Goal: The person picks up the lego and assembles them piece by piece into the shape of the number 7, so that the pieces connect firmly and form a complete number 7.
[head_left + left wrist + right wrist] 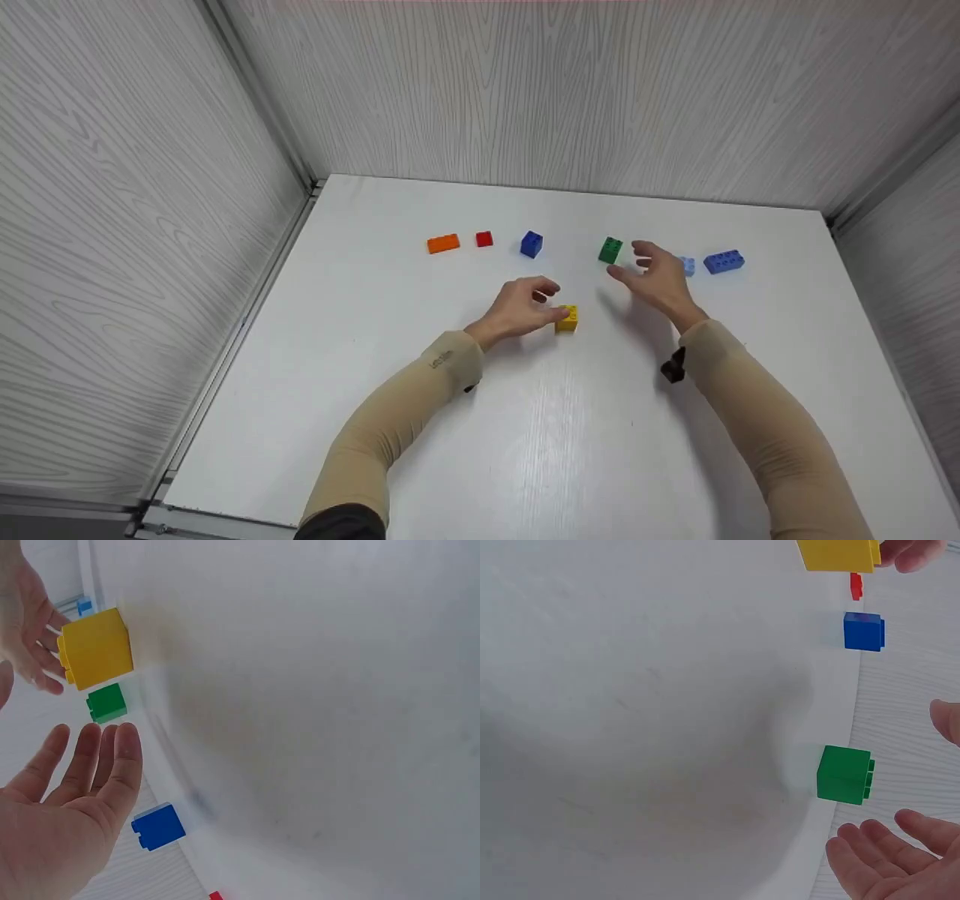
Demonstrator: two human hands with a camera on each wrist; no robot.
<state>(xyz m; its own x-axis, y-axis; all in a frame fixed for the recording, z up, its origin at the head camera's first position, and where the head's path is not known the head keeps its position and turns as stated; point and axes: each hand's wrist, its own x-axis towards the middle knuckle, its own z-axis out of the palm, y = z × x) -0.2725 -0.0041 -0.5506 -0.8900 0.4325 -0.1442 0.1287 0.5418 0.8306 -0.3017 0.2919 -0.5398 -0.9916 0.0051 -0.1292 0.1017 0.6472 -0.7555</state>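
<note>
A yellow toy brick sits on the white table in front of my left hand. In the head view the left thumb overlaps its edge; the left wrist view shows the loosely bent fingers apart from it, with nothing in their grasp. Farther back, my right hand is spread beside a green brick. That brick lies between the thumb side and the fingertips in the right wrist view, and the hand holds nothing. Behind the right hand, a light blue brick is partly hidden.
Along the back stand an orange brick, a small red brick and a dark blue brick. A longer blue brick lies at the right. Pale wood-grain panels enclose the table at the back and sides.
</note>
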